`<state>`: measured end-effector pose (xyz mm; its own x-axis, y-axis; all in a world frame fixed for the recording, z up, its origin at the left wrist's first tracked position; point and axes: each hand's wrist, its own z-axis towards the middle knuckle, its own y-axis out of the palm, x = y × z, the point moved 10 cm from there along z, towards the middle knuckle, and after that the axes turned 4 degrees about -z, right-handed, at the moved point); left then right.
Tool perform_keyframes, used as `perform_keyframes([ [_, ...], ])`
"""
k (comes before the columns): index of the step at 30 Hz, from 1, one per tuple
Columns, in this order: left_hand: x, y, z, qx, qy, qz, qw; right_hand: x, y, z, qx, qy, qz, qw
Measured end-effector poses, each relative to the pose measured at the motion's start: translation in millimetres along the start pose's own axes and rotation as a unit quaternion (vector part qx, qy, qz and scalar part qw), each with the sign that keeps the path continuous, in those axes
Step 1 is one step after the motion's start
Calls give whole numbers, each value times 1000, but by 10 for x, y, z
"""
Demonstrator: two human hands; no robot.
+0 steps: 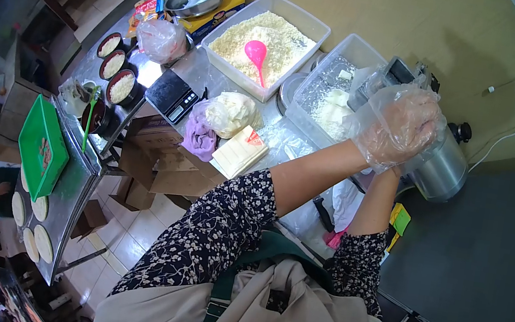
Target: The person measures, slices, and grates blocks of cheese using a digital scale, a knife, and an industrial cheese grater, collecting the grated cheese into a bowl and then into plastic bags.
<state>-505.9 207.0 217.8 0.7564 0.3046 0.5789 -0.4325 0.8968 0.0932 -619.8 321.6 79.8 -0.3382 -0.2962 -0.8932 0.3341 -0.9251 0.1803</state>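
My left hand [404, 126], in a loose clear plastic glove, has its fingers curled in front of a machine with a shiny metal drum [438, 177]. What it grips is hidden. My right forearm [375, 209] reaches up behind it, and the left hand and glove cover the right hand, so its fingers do not show. Beside my left hand stands a clear plastic tub [308, 127] with white flour [331, 115] in it. A grey metal part [398, 73] of the machine rises just beyond the glove.
A larger tub [218, 65] holds crumbly flour and a pink scoop [256, 57]. Nearby are a black scale [174, 96], bagged dough [234, 115] and a pale wrapped block [240, 152]. Several dark bowls [112, 64], a green tray [33, 127] and flat dough rounds [43, 242] lie left.
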Motion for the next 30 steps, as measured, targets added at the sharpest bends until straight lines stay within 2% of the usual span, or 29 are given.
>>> perform_keyframes([
  [4,59,-57,14,15,11,18,1000,-19,15,23,-9,-7,-34,999],
  [7,103,-49,10,-6,23,36,999,-43,21,-16,-13,-12,-60,998],
  [22,-82,0,-102,17,-3,35,999,-180,15,-14,-29,-49,-179,982],
  [27,-171,35,-165,0,-40,27,999,-239,23,-65,-29,-58,-219,973],
  [30,-155,32,-167,-2,-22,46,999,-271,25,-70,-26,-73,-243,967],
])
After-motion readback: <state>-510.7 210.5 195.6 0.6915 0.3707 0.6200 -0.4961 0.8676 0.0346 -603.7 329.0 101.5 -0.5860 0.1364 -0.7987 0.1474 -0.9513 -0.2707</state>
